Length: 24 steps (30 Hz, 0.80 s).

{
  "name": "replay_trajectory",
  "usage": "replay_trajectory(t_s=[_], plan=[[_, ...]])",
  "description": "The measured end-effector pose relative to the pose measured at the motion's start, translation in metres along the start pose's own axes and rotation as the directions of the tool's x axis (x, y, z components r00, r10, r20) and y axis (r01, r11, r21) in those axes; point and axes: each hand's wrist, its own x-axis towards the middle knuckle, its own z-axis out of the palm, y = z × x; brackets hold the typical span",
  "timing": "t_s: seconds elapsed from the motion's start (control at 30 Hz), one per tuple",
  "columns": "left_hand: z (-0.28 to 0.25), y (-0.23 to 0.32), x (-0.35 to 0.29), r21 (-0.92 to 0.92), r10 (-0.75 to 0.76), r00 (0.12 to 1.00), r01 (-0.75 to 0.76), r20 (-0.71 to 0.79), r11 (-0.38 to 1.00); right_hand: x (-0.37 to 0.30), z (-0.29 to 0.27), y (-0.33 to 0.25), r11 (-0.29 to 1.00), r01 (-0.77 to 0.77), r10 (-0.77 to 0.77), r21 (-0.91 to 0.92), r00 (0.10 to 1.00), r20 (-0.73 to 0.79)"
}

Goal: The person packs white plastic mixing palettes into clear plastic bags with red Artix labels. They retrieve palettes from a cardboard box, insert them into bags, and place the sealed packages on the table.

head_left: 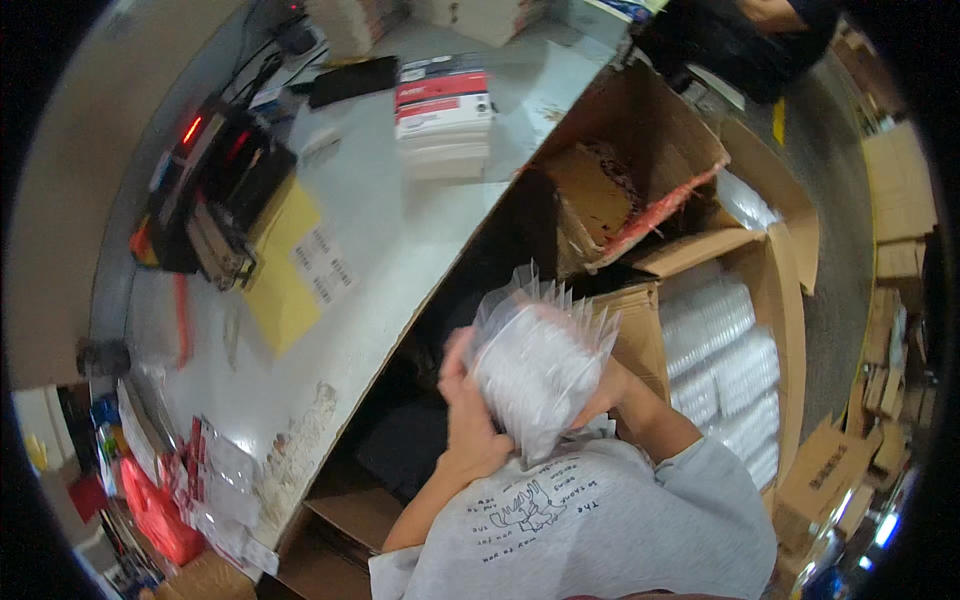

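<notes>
Clasping plastic stack (538, 372): left grip (468, 412) wide, right grip (604, 388) half-hidden.

1 held clr-plastic stk (540, 370), 1 barcode sht (323, 265), 1 ylw sht (268, 305).

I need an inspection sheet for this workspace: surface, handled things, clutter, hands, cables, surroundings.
Surface: pale table, worn patches near its edge.
Handled things: stack of clear plastic pieces, blurred.
Clutter: pile of packets and yellow sheet on the table; red plastic bag at lower left.
Hands: left hand grips the stack's left side; right hand, partly hidden, holds its right.
Cables: dark cables toward the table's far left.
Surroundings: open carton of clear plastic packs at right; another person's arm at top right.
</notes>
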Motion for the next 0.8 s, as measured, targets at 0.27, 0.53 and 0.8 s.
replay_trajectory(t_s=[0.27, 0.53, 0.8], plan=[[-0.008, -0.034, 0.026, -0.557, -0.292, 0.501, 0.816, 0.815, -0.154, -0.015, 0.059, 0.041, 0.661, -0.510, 0.183, 0.551, 0.821, 0.541], [0.041, -0.031, 0.026, -0.694, 0.359, 0.602, 0.679, 0.713, 0.241, -0.134, -0.061, 0.028, 0.769, -0.218, -0.032, -0.602, 0.926, -0.376], [0.041, -0.051, 0.029, -0.677, -0.077, 0.736, 0.653, 0.672, 0.340, -0.349, -0.213, 0.106, -0.428, -0.903, -0.218, -0.036, 0.142, -0.965]])
